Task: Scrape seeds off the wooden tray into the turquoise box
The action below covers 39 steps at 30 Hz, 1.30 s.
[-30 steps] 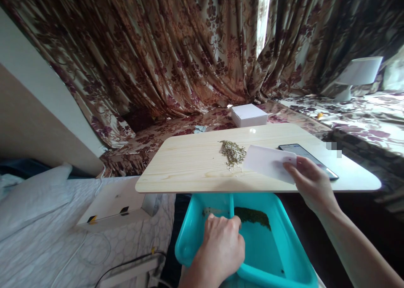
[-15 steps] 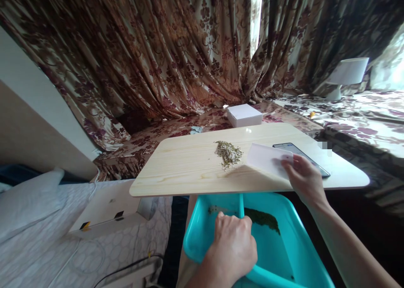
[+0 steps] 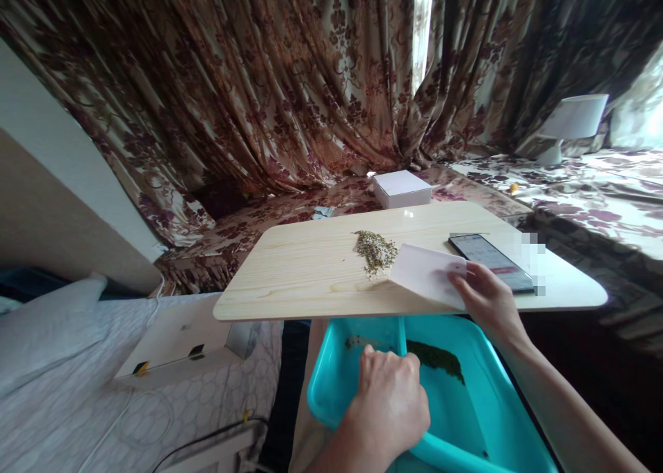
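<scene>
Floral curtains point(image 3: 311, 100) hang behind the worktop point(image 3: 290, 273), where green and white grains point(image 3: 376, 251) lie heaped. The right hand point(image 3: 487, 290) pinches a card point(image 3: 425, 273) just beside them; the left hand point(image 3: 391, 398) clenches the bin point(image 3: 456, 418) at its divider point(image 3: 402, 336).

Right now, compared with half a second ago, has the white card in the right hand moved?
Yes. Judged against the phone lying on the table, the white card has shifted left in the view and toward the table's near edge.
</scene>
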Each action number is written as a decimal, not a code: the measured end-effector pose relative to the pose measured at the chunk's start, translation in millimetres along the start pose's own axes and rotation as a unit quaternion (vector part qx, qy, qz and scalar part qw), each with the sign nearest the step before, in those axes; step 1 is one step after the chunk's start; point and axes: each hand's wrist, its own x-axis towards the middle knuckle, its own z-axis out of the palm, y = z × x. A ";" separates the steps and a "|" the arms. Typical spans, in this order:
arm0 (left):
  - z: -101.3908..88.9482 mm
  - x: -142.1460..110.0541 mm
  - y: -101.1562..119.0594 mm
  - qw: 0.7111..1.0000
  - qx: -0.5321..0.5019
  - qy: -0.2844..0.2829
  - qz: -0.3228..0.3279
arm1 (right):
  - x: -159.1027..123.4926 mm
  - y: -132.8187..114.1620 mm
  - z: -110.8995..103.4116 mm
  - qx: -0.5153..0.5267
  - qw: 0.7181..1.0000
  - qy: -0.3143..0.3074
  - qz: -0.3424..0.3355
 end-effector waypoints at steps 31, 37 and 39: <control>-0.9 9.2 7.3 1.000 -0.008 0.013 0.021 | 8.7 -1.4 -5.1 0.004 0.999 0.009 0.044; 0.0 8.7 7.4 1.000 -0.006 0.015 0.020 | 3.9 -6.9 7.4 0.044 0.996 -0.035 0.066; -1.2 8.3 7.6 1.000 0.000 0.014 0.020 | 2.0 -8.0 10.3 0.058 0.994 -0.061 0.066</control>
